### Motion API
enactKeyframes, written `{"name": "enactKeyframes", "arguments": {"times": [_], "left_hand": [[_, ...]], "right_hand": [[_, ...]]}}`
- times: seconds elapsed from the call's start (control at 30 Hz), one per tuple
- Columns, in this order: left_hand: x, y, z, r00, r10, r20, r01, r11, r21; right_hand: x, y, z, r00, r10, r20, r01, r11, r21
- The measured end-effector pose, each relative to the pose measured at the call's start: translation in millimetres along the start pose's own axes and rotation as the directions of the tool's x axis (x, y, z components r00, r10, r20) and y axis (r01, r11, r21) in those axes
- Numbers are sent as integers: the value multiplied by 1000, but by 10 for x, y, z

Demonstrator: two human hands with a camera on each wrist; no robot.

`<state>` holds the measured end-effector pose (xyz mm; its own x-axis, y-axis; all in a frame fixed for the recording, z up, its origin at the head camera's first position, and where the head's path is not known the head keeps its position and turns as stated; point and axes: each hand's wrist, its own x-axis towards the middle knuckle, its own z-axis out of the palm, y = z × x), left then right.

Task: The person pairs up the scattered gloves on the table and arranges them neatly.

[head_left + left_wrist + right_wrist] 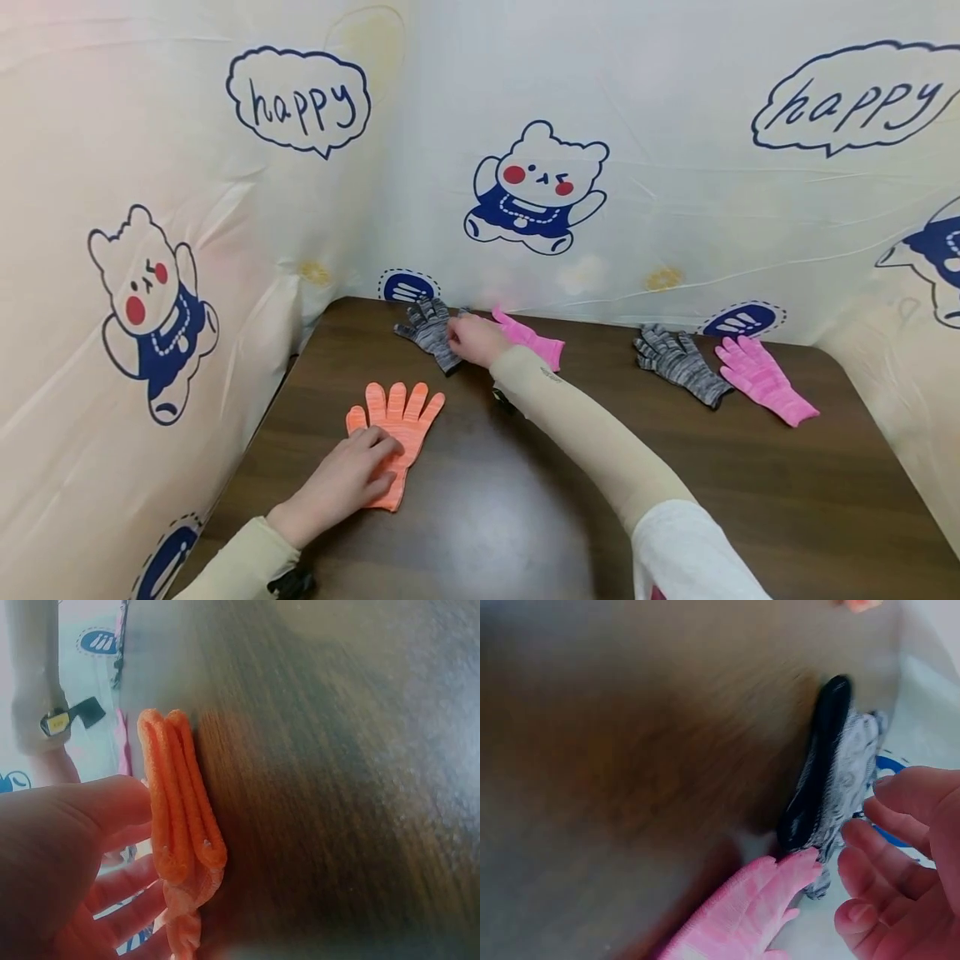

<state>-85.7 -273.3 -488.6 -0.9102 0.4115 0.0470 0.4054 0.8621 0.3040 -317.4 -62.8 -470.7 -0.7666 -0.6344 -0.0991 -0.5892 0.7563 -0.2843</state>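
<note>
Nearest the person, the left hand [347, 479] lies over a bright orange knitted fabric glove [408, 433], its fingers loosely bent and resting on the glove without clenching; the orange fingertips fan out beyond those fingers, and the cuff lies to their near side. All this sits on a dark brown wood-grained table [540, 467]. Farther off, well to the right of both hands' fingers, a bright pink knitted glove [765, 382] slants with its cuff toward the person, and a mottled grey knitted glove with a dark cuff edge [681, 365] lies just to its left. Farther still, the right hand [478, 337] reaches out in a beige sleeve [592, 429], its fingers half curled and grasping nothing that I can see. Just to the left of those fingers is a second mottled grey knitted glove [431, 333]; I can't tell whether they touch it. Just to their right, partly behind the forearm, lies a second bright pink knitted glove [536, 340]. Past all the fingers hangs a pale cloth [675, 208] printed with winking bears and "happy" bubbles.
</note>
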Motion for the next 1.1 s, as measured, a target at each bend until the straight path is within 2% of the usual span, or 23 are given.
{"name": "enactKeyframes", "arguments": {"times": [0.17, 0.33, 0.47, 0.73, 1.1], "left_hand": [[-10, 5, 42, 1000, 23, -16, -23, 1000, 4], [-2, -1, 66, 999, 41, -27, -40, 999, 14], [-2, 6, 62, 998, 44, -35, -44, 999, 11], [-20, 29, 53, 998, 46, -44, -46, 999, 5], [-12, 0, 44, 998, 36, -45, -36, 999, 2]], "right_hand": [[96, -13, 56, 1000, 7, 8, -6, 988, -155], [164, -2, 107, 999, 27, 21, -22, 976, -215], [179, 0, 120, 999, 27, 33, -20, 977, -213], [179, -1, 122, 1000, 7, 16, -5, 992, -122], [158, -4, 108, 998, -56, -18, 53, 991, -123]]}}
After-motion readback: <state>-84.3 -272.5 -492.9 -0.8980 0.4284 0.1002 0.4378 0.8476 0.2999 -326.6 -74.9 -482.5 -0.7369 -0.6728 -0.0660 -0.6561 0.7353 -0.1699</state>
